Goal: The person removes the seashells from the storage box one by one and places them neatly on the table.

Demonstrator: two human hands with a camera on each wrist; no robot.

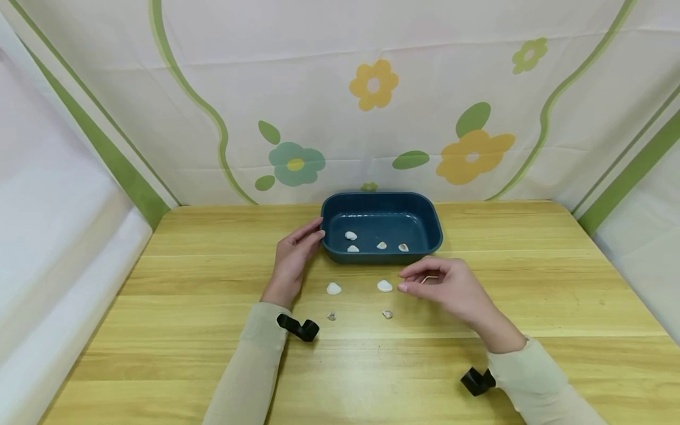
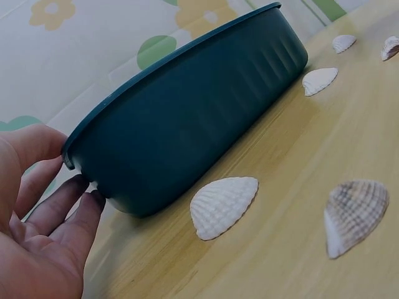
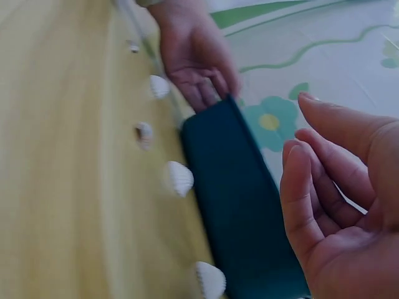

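A dark blue rectangular basin [image 1: 382, 258] holds several small seashells [image 1: 351, 235]. My left hand [image 1: 294, 257] touches the outside of its left end; in the left wrist view the thumb meets the rim and the other fingertips [image 2: 95, 198] rest against the wall below. Near the front right corner, my right hand [image 1: 448, 289] hovers with thumb and fingers apart and nothing between them. Just left of it lies a white shell [image 1: 385, 285]. Another white shell [image 3: 211, 280], seen in the right wrist view, is mostly hidden by the right hand in the head view.
A white shell [image 1: 333, 288] and two greyish shells [image 1: 332, 316] also lie on the wooden table [image 1: 212, 354] before the basin. Behind stands a white curtain [image 1: 297, 88] printed with flowers. Black wrist mounts [image 1: 300, 328] protrude from both sleeves.
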